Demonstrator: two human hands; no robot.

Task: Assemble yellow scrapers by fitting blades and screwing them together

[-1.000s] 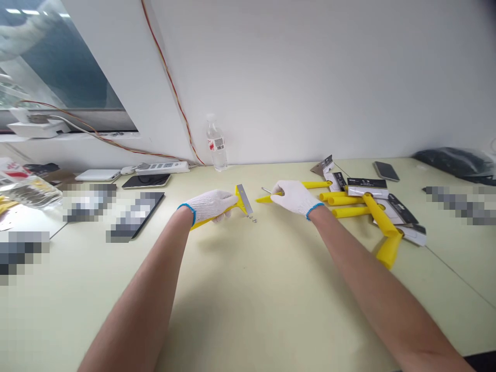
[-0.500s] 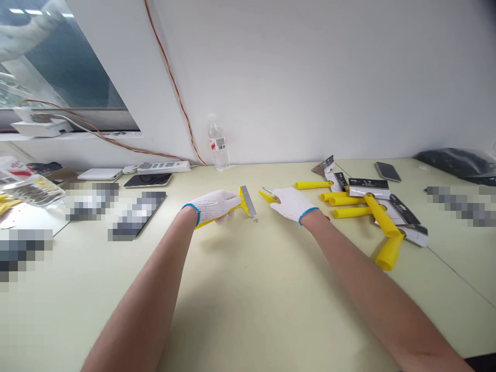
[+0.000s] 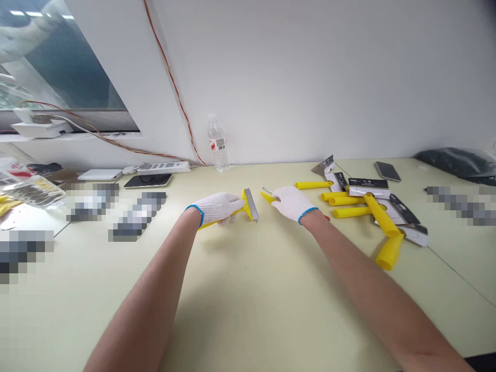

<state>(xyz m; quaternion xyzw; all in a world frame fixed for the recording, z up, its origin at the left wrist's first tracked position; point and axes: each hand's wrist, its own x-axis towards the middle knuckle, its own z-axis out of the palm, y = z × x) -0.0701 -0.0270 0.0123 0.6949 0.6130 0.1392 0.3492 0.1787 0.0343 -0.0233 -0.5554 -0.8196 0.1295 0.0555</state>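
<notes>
In its white knit glove with a blue cuff, my left hand (image 3: 219, 206) is closed around the yellow handle of a scraper (image 3: 248, 205). The scraper's head points right, with a grey metal strip across it. Tiny metal screws (image 3: 256, 221) lie by the strip's lower end. My right hand (image 3: 290, 200), gloved the same way, is closed on a screwdriver; its thin metal shaft (image 3: 266, 189) sticks out past the fingers and a red end (image 3: 327, 218) shows behind the hand. A flat yellow plastic piece (image 3: 266, 197) juts from the same fingers. A gap separates the two hands.
Several yellow-handled scrapers (image 3: 351, 212) with black-and-white cards lie heaped to the right. A clear bottle (image 3: 219, 144) stands by the wall. Phones (image 3: 148, 180) (image 3: 388, 171), a power strip (image 3: 165, 167) and a black bag (image 3: 457, 161) line the back.
My left hand has moved slightly right and nearer to me with the scraper, whose head is now beside the tiny screws. The right hand has barely moved.
</notes>
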